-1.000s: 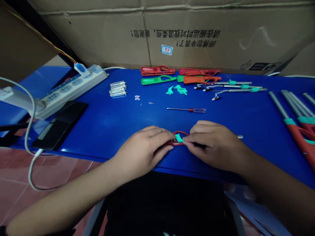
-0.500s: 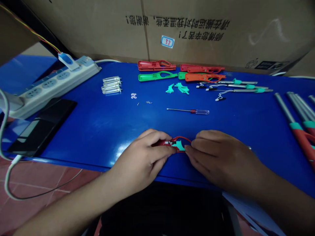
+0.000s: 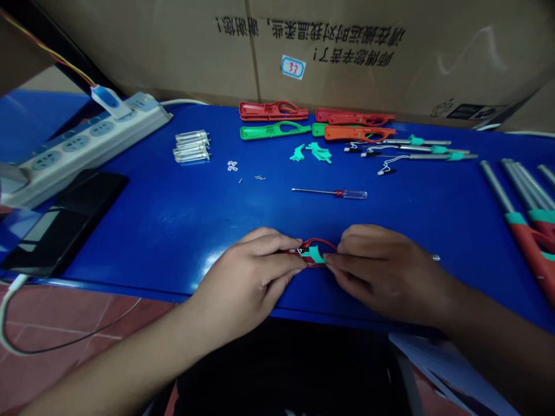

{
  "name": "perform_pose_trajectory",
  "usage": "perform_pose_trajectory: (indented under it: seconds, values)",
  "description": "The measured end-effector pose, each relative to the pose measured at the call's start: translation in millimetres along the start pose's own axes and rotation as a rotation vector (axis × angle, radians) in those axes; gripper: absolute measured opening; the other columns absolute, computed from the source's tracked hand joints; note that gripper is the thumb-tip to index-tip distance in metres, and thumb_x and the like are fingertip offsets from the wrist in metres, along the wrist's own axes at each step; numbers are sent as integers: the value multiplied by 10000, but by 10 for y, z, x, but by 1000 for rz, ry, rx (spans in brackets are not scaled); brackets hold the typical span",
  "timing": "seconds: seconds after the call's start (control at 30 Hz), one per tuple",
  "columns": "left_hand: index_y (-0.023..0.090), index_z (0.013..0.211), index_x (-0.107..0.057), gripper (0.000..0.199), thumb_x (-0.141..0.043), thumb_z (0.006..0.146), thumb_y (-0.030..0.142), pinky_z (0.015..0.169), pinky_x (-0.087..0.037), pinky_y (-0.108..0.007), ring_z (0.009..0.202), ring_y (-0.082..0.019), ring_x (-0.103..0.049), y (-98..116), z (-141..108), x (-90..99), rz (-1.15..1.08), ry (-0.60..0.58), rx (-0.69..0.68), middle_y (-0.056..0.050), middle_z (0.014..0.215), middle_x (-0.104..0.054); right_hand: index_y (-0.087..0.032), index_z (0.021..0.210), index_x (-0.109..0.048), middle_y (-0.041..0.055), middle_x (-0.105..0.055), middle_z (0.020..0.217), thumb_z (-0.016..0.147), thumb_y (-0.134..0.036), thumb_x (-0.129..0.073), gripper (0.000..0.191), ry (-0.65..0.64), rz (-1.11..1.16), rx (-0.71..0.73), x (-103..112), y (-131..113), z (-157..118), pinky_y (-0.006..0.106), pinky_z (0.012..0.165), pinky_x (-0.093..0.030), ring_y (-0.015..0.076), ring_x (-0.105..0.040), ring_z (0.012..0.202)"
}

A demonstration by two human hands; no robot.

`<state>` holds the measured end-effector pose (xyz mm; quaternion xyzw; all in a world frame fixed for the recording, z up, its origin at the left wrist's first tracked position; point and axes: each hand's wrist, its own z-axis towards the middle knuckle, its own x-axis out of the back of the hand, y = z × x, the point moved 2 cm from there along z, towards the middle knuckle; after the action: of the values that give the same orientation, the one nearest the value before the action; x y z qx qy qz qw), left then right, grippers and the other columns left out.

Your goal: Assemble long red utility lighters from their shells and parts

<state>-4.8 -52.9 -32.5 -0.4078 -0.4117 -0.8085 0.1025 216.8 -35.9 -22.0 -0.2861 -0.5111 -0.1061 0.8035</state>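
Near the table's front edge, my left hand (image 3: 249,280) is closed on the left part of a red lighter casing (image 3: 318,264), thumb below and fingers above. A teal trigger (image 3: 313,253) sits inside the casing, with a thin white wire and a black part beside it. The closed fingers of my right hand (image 3: 381,271) grip the casing's right end, fingertips at the trigger. Past that hand a metal tube end (image 3: 436,257) sticks out; its middle is hidden. Beyond lies a screwdriver (image 3: 347,194) with a clear handle.
Red casing halves (image 3: 273,110), green ones (image 3: 273,131), teal triggers (image 3: 319,153), wired metal tubes (image 3: 437,156), clear fuel tanks (image 3: 191,147) and small screws (image 3: 260,178) lie behind. Assembled lighters (image 3: 526,237) lie right; a power strip (image 3: 87,144) and black phone (image 3: 65,222) left.
The view has shifted slightly, so the tabletop things sit a little further left and higher. Both hands keep their hold on the casing, with only slight finger movement.
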Motion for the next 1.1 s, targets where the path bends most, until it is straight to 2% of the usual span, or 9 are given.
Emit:
perform_pose_trajectory:
  seconds: [0.17, 0.27, 0.43, 0.6, 0.77, 0.9, 1.0, 1.1]
  values:
    - [217, 1113, -736, 219, -650, 919, 158, 975, -583, -483, 1094, -247, -716, 41, -45, -21, 191, 71, -69, -47, 1202, -744, -154, 775, -678, 27, -607, 709, 949, -138, -562, 210, 9, 103, -34, 2, 35, 17, 299, 642, -379, 142, -478, 686]
    - [204, 1119, -734, 228, -627, 927, 145, 965, -604, -483, 1083, -248, -729, 52, -44, -16, 208, 56, -82, -66, 1211, -739, -158, 760, -658, 33, -615, 726, 945, -124, -554, 215, -3, 155, -22, -11, 49, 30, 292, 654, -391, 140, -495, 698]
    - [196, 1101, -745, 222, -633, 917, 141, 949, -617, -475, 1078, -253, -731, 63, -29, -9, 219, 56, -90, -75, 1193, -743, -159, 842, -672, 24, -623, 757, 943, -113, -549, 166, -36, 257, -38, 2, 74, 51, 278, 699, -421, 129, -536, 717]
    - [188, 1062, -761, 201, -623, 923, 142, 946, -620, -452, 1053, -245, -741, 78, -14, -14, 226, 62, -93, -82, 1162, -754, -165, 796, -679, 36, -631, 779, 946, -121, -524, 220, -120, 122, -49, 6, 38, 66, 297, 700, -410, 150, -540, 746]
    - [191, 1034, -771, 178, -636, 924, 156, 949, -615, -428, 1040, -236, -746, 38, -16, -13, 207, 56, -99, -86, 1138, -763, -159, 815, -694, 30, -619, 742, 945, -134, -519, 220, -71, 65, -91, -14, -14, 66, 301, 685, -398, 154, -523, 719]
    - [203, 1058, -766, 187, -638, 929, 160, 922, -601, -416, 1031, -223, -733, 2, -8, -5, 149, 41, -106, -81, 1168, -753, -164, 810, -678, 34, -613, 750, 980, -174, -496, 248, -104, -77, -60, -12, -62, 40, 323, 667, -359, 168, -495, 712]
    - [211, 1068, -759, 197, -627, 934, 151, 850, -580, -356, 998, -192, -679, -7, 8, 6, 86, 12, -43, -69, 1164, -722, -167, 786, -654, 21, -574, 709, 1011, -196, -455, 302, -129, -190, -95, -14, -76, 21, 338, 657, -328, 164, -463, 668]
    - [228, 1088, -743, 209, -616, 944, 147, 879, -541, -336, 1001, -164, -626, -5, 17, 11, 10, -53, 20, -45, 1150, -684, -163, 779, -643, 16, -562, 713, 999, -187, -476, 277, -111, -188, -87, -44, -94, 13, 337, 659, -323, 161, -449, 669]
